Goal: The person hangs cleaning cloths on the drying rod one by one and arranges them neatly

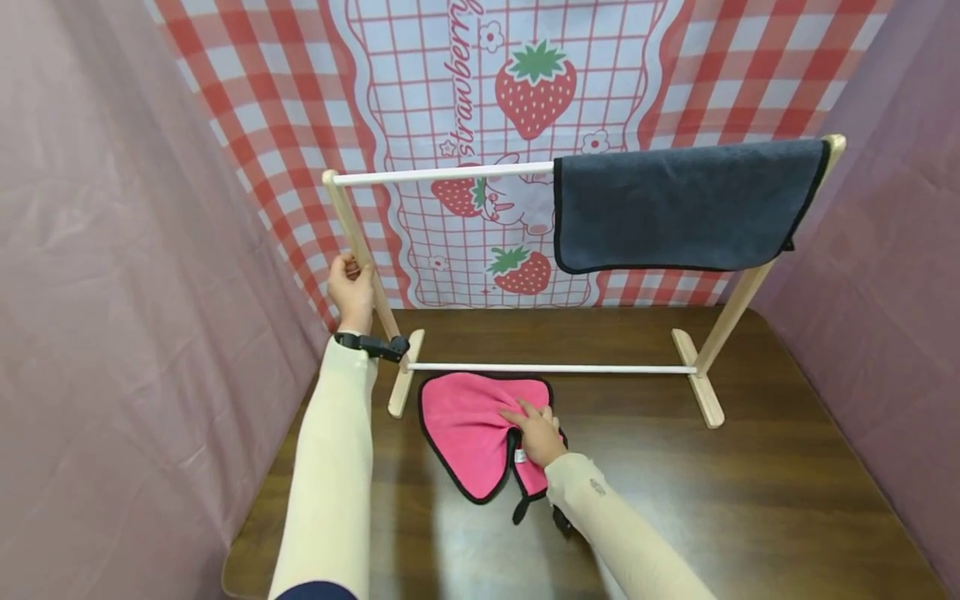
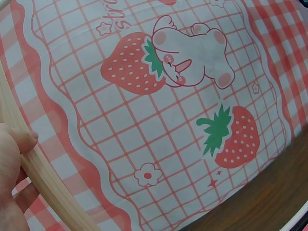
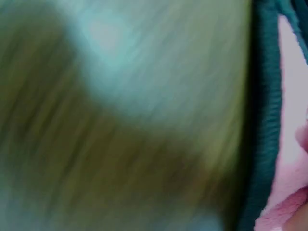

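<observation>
My left hand (image 1: 351, 290) grips the left wooden post (image 1: 384, 310) of a drying rack about halfway up. In the left wrist view, the thumb (image 2: 28, 142) lies along the near side of the post, with fingers curled behind it. On the table below the rack's lower bar lies a pink towel (image 1: 463, 421) with black edging, partly bunched. My right hand (image 1: 542, 435) pinches the towel right of its middle, where creases run together. In the right wrist view, only the towel's dark edging (image 3: 267, 120) and a bit of pink show beside the hand.
A dark grey towel (image 1: 686, 208) hangs over the right part of the white upper bar (image 1: 450, 173). A white lower bar (image 1: 551, 368) joins the wooden feet. Behind hangs a strawberry-print cloth (image 1: 637, 75); pink curtains (image 1: 135, 292) flank the brown table (image 1: 750, 500).
</observation>
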`<state>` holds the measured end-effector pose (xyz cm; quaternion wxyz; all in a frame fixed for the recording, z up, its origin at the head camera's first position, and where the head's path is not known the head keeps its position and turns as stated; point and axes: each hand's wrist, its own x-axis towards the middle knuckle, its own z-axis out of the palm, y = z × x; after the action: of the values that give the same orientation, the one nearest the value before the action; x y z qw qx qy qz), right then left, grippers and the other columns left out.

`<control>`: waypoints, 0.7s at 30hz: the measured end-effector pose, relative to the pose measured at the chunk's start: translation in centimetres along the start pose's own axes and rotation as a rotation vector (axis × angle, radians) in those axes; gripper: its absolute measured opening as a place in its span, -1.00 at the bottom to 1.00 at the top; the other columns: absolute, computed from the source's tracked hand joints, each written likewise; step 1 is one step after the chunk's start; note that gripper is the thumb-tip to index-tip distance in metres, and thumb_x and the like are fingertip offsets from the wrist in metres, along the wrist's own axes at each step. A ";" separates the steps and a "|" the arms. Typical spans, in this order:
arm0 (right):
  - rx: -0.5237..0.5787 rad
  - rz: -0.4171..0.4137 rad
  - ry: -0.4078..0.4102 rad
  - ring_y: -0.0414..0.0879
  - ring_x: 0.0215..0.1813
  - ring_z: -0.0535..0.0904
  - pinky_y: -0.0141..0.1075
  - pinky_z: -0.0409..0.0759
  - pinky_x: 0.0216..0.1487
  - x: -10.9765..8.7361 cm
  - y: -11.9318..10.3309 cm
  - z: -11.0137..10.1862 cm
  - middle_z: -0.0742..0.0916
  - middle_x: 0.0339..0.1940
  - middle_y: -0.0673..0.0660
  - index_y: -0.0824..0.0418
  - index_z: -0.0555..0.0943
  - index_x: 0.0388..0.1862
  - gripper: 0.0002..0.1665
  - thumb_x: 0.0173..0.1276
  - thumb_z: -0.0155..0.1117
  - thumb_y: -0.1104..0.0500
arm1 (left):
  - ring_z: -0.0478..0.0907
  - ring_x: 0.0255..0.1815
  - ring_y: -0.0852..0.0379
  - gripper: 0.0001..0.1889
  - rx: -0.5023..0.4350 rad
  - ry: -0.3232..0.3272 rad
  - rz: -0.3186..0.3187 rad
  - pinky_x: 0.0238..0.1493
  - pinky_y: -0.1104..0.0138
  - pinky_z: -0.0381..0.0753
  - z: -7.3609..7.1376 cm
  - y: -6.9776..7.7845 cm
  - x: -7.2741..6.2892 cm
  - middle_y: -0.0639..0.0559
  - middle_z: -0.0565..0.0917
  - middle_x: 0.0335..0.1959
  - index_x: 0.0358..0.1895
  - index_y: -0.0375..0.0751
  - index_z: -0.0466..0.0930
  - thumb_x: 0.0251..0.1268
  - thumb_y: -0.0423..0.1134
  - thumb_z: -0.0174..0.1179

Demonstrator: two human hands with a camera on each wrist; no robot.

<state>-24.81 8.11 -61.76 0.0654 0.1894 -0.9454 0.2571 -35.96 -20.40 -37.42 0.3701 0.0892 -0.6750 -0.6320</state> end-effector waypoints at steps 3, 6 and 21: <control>-0.027 -0.032 0.021 0.28 -0.10 0.41 0.02 0.38 -0.23 -0.1 0.5 0.0 0.56 0.24 0.32 0.09 0.71 0.11 -0.38 0.09 0.15 0.50 | 0.45 -0.29 0.21 -0.80 0.005 -0.006 -0.001 -0.13 0.39 0.51 -0.1 0.0 0.0 -0.06 0.55 -0.31 -0.11 -0.57 0.54 0.18 -0.62 0.18; -0.025 -0.036 0.046 0.29 -0.08 0.40 0.05 0.38 -0.21 -0.3 1.0 -0.1 0.58 0.14 0.33 0.15 0.72 0.06 -0.37 -0.01 0.19 0.53 | 0.46 -0.27 0.18 -0.80 0.017 -0.010 -0.002 -0.11 0.37 0.52 -0.1 -0.1 0.0 -0.09 0.56 -0.28 -0.10 -0.56 0.54 0.20 -0.60 0.19; -0.101 -0.023 0.118 0.30 -0.15 0.39 0.07 0.35 -0.32 -1.0 1.7 -0.7 0.52 -0.18 0.31 0.20 0.60 -0.24 -0.79 0.12 0.14 0.32 | 0.46 -0.26 0.17 -0.80 0.004 -0.016 0.001 -0.12 0.36 0.53 -0.2 -0.1 0.1 -0.02 0.53 -0.32 -0.10 -0.56 0.54 0.20 -0.61 0.18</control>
<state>-24.56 10.11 -62.19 0.1335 0.1814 -0.9494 0.2189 -35.90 -20.60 -37.46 0.3647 0.0846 -0.6791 -0.6314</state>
